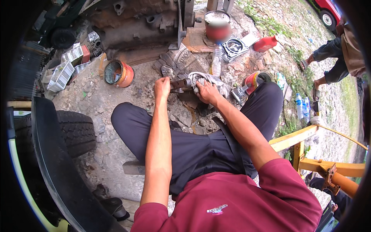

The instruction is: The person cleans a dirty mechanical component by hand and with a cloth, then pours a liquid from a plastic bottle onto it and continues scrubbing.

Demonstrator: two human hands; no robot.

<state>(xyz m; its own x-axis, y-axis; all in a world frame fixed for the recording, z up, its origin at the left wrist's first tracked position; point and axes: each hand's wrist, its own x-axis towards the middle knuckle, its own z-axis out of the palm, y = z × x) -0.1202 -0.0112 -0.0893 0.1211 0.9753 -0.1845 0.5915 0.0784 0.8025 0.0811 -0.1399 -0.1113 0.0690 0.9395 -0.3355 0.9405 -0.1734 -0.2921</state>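
Observation:
My left hand (161,89) is closed around one end of a dark metal engine part (180,84), held low in front of my knees. A grey-white rag (221,86) covers the other end, and my right hand (207,92) presses it against the metal with spread fingers. How far the part reaches under the cloth is hidden. Just beyond it, a flattened cardboard piece (185,59) lies on the dirt. A clear plastic bottle (216,62) is behind the rag.
A large engine block (136,26) stands ahead. Around me are an open orange can (119,74), a red can (251,82), a red jug (265,43) and a metal housing (235,47). A tyre (76,132) is left, a yellow frame (295,137) right. Another person (337,53) stands far right.

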